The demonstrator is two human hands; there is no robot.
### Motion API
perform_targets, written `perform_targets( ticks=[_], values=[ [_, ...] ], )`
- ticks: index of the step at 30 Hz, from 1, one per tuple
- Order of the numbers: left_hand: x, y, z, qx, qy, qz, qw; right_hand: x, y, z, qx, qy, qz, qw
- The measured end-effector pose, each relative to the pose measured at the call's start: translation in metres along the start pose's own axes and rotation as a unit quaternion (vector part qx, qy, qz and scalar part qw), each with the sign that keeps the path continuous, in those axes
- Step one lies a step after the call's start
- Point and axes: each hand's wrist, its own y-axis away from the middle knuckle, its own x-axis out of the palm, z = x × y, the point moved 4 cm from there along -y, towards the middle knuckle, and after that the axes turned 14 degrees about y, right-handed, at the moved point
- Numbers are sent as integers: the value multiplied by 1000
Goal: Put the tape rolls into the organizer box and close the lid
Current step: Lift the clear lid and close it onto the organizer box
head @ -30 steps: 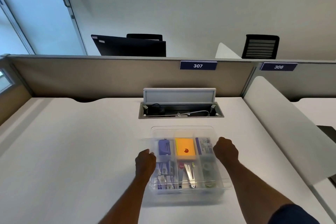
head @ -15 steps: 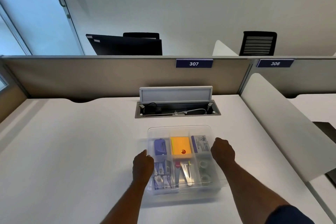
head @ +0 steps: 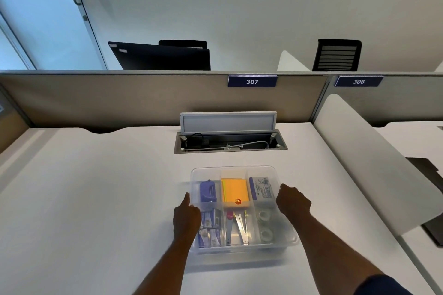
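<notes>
Organizer box: we see the clear plastic organizer box sitting on the white tabletop, in front of us between both hands, with a frosted lid lying over it.
Tape rolls: two clear tape rolls lie inside the box's near-right compartment, one behind the other.
Other contents: we make out a blue stapler-like item far left, an orange pad far middle, a printed packet far right, small blue-and-white boxes near left, and metal clips near middle.
Left hand: our left hand rests against the box's left edge, fingers curled under, thumb pointing forward along the rim; we cannot tell whether it grips anything.
Right hand: our right hand sits on the box's right edge, curled into a loose fist over the rim; how firmly it presses we cannot tell.
Behind the box: an open cable tray is sunk in the tabletop, its flap raised, before a partition labelled 307.
</notes>
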Motion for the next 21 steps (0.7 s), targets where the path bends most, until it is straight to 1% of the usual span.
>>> perform_targets(
  ticks=[3,5,7,10,11,13,14,17,21],
  values=[
    [2,7,3,6,-20,-17,1000,6,1,-4,-14,-52,-19,998],
    [1,10,8,-31,-52,-29,998,9,4,-5,-13,-88,-29,996],
    [0,11,11,-55,-109,-31,992,14,9,-4,-7,-113,-37,993],
    [1,16,13,-24,-176,-24,984,24,17,-9,11,-133,-55,989],
    [1,16,15,-23,-171,-32,984,27,19,-11,12,-134,-63,989],
    [-3,17,16,-39,-130,-58,989,27,22,-10,5,-126,-87,988],
    [-5,16,14,-28,-123,-70,990,26,23,-9,-1,-118,-103,988],
    [-4,15,6,23,-146,-80,986,26,22,-10,-1,-111,-130,985],
    [0,21,8,10,-145,-91,985,34,19,-18,9,-125,-143,982]
  ],
)
